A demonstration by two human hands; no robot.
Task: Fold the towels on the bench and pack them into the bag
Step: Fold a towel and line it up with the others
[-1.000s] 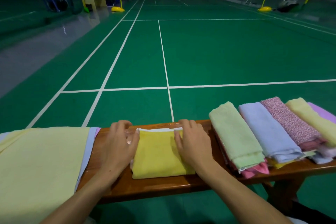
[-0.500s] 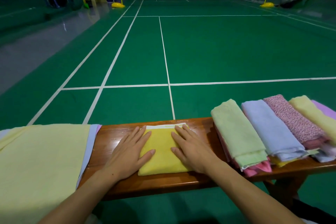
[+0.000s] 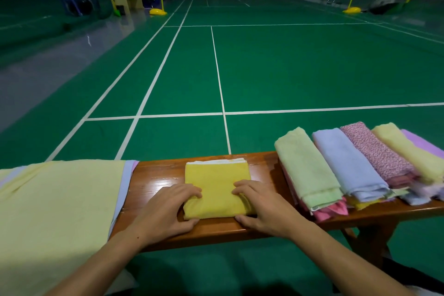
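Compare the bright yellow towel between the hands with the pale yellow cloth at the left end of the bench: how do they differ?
The bright yellow towel is folded into a compact square; the pale yellow cloth lies spread out flat and looks far larger. The towel is a saturated yellow, the cloth a washed-out one. The left hand and right hand grip the towel's near corners; neither touches the cloth. Both rest on the wooden bench.

Pastel towels on a brown desk [image 3: 156, 181]

Yellow towel [image 3: 217, 187]; beside it pale green [image 3: 306, 170], lilac-blue [image 3: 348, 166], pink speckled [image 3: 374, 151] ones; green floor [image 3: 288, 67], white lines.
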